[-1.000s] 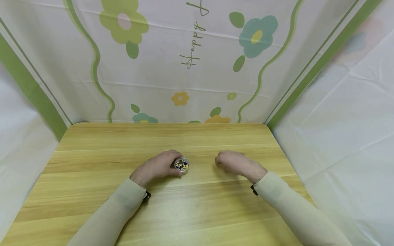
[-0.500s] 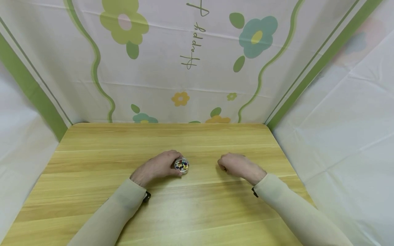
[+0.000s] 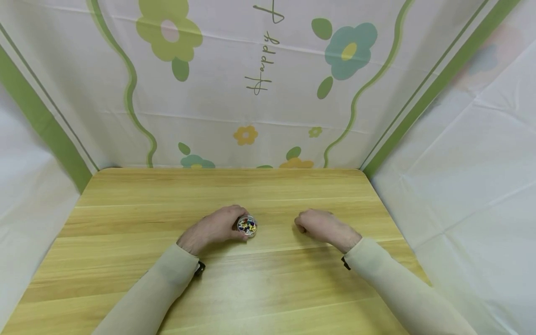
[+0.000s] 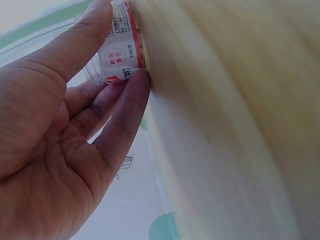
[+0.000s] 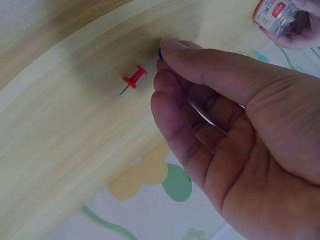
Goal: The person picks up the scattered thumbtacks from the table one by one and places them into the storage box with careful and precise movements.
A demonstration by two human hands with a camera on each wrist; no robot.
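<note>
My left hand (image 3: 217, 225) grips a small clear jar (image 3: 247, 225) standing on the wooden table, thumb on the near side and fingers behind. Colourful push pins show through its open top. A white label with a red band (image 4: 116, 56) wraps its side in the left wrist view. To the right, my right hand (image 3: 322, 225) pinches a small blue push pin (image 5: 160, 53) between thumb and index finger; most of it is hidden by the fingertips. A red push pin (image 5: 134, 77) lies on the table just past those fingers, its metal point showing.
The wooden table (image 3: 251, 288) extends around both hands. Behind its far edge hangs a white cloth (image 3: 217, 93) printed with flowers, and more white cloth hangs at the left and right sides.
My right hand has drawn back slightly to the right, its fingers now pointing more downward. The left hand and the jar have stayed where they were.
</note>
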